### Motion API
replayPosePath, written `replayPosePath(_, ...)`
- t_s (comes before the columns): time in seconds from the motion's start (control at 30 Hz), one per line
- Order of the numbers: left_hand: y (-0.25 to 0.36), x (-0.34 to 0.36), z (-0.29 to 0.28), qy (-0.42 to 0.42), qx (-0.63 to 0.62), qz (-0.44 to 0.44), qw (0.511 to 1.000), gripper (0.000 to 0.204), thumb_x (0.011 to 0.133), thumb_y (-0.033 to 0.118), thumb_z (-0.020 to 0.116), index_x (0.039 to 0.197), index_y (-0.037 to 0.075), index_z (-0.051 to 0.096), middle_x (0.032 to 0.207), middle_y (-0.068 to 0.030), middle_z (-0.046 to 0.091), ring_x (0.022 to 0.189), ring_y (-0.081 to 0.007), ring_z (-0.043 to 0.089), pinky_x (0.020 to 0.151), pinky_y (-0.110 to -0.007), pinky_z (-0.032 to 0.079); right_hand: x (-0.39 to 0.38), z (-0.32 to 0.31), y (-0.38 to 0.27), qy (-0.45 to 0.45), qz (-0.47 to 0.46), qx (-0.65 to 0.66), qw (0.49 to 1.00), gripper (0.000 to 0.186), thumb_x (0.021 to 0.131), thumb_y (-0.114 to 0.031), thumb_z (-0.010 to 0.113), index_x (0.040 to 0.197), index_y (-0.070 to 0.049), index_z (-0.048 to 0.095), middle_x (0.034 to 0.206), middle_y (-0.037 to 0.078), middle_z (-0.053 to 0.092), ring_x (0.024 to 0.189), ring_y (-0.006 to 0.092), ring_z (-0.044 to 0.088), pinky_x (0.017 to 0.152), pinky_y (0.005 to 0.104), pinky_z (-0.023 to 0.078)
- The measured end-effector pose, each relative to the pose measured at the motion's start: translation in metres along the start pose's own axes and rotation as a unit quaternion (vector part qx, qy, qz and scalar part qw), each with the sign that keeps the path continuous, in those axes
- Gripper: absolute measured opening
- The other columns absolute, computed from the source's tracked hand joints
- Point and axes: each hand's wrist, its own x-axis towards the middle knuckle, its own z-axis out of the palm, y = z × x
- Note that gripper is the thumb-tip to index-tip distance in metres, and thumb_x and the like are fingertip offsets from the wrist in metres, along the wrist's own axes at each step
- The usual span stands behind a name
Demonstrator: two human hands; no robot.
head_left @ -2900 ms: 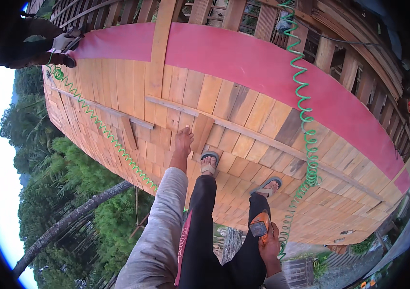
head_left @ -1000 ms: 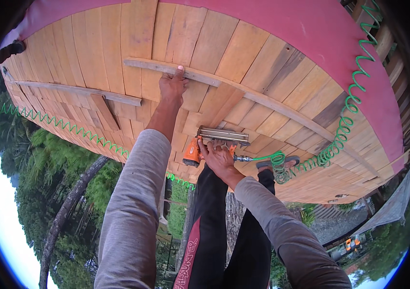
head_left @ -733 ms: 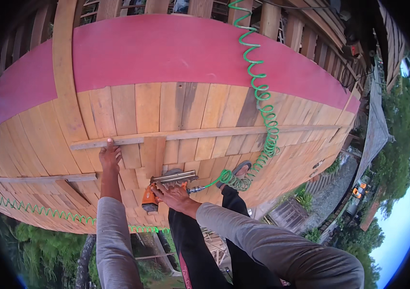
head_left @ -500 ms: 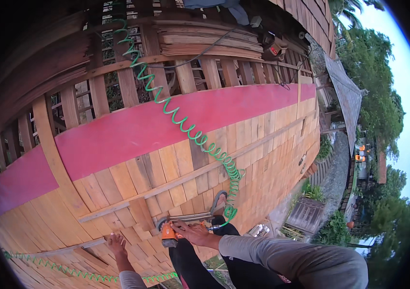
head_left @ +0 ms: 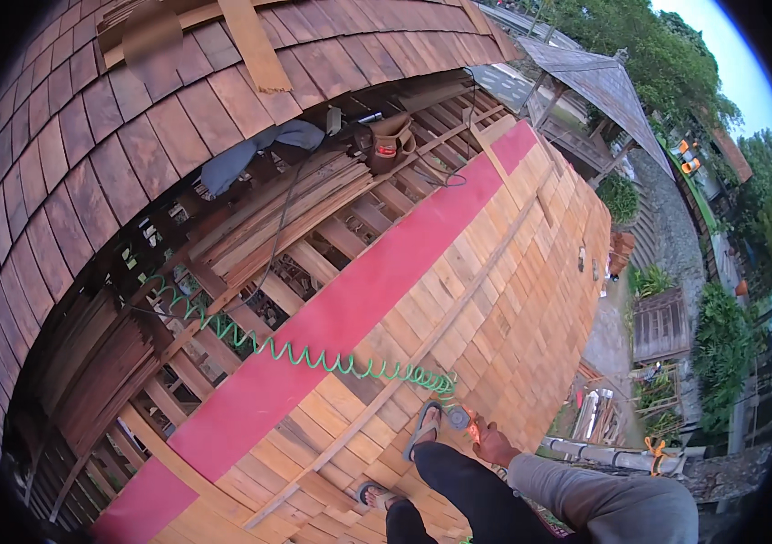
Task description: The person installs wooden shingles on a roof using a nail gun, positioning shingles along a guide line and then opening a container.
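Observation:
My right hand is closed around an orange nail gun, low and right of centre, beside my sandalled right foot. My fingers hide part of its grip. A green coiled air hose stretches from the tool up to the left, across the red strip. Pale wooden shingles lie in overlapping rows under my feet and the tool. Out of sight is my left hand.
A long batten runs across the shingles. Beyond the red strip are open rafters with stacked wood strips and a brown tool pouch. Darker shingles cover the upper roof. To the right the roof edge drops to the ground.
My view has swung, bringing the upper roof in. My left hand has left the picture. The nail gun in my right hand has moved from beside my knees to the right of my foot.

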Motion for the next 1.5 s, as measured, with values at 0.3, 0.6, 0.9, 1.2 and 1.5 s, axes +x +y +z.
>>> replayPosePath(0.3, 0.040, -0.057, 0.187, -0.252, 0.657, 0.100, 0.703, 0.053, 0.104, 0.032, 0.059, 0.150, 0.007, 0.049, 0.144, -0.0131, 0.058, 0.136, -0.0284, 0.051, 0.115, -0.042, 0.039, -0.032, -0.028, 0.137, -0.020, 0.168, 0.162, 0.972, 0.069, 0.092, -0.024, 0.064, 0.143, 0.003, 0.027, 0.106, 0.035, 0.069, 0.099, 0.0491, 0.070, 0.088, 0.0538, 0.056)
replayPosePath(0.6, 0.095, -0.218, 0.417, -0.114, 0.704, 0.228, 0.663, 0.076, 0.100, 0.053, 0.063, 0.149, -0.003, 0.046, 0.151, -0.0270, 0.048, 0.140, -0.0424, 0.045, 0.118, -0.047, 0.035, 0.007, -0.126, 0.110, 0.032, 0.059, 0.304, 0.950, 0.075, 0.094, -0.025, 0.061, 0.153, 0.001, 0.024, 0.103, 0.033, 0.068, 0.092, 0.0471, 0.070, 0.081, 0.0549, 0.056)
replayPosePath(0.9, 0.211, -0.309, 0.728, -0.113, 0.645, 0.504, 0.562, 0.063, 0.099, 0.035, 0.072, 0.144, -0.004, 0.051, 0.141, -0.0265, 0.057, 0.125, -0.0369, 0.059, 0.105, -0.050, 0.050, 0.019, -0.205, 0.065, 0.030, -0.027, 0.306, 0.951, 0.057, 0.092, -0.021, 0.061, 0.142, -0.001, 0.042, 0.109, 0.032, 0.067, 0.100, 0.0480, 0.068, 0.084, 0.0559, 0.053)
replayPosePath(1.2, 0.142, -0.158, 0.899, -0.426, 0.627, 0.374, 0.534, 0.055, 0.099, 0.025, 0.068, 0.140, -0.007, 0.053, 0.132, -0.0237, 0.063, 0.124, -0.0335, 0.059, 0.107, -0.043, 0.044, 0.039, -0.122, 0.048, 0.153, -0.012, 0.270, 0.951, 0.062, 0.089, -0.010, 0.058, 0.149, -0.007, 0.041, 0.111, 0.030, 0.069, 0.104, 0.0457, 0.068, 0.091, 0.0560, 0.051)
replayPosePath(1.5, 0.149, -0.023, 0.928, -0.467, 0.820, 0.218, 0.249, 0.059, 0.094, 0.031, 0.073, 0.137, -0.005, 0.056, 0.133, -0.0291, 0.061, 0.114, -0.0420, 0.065, 0.096, -0.048, 0.053, 0.089, -0.178, -0.018, 0.102, -0.031, 0.307, 0.946, 0.062, 0.089, -0.011, 0.061, 0.147, -0.005, 0.041, 0.107, 0.028, 0.069, 0.101, 0.0451, 0.069, 0.093, 0.0562, 0.050)
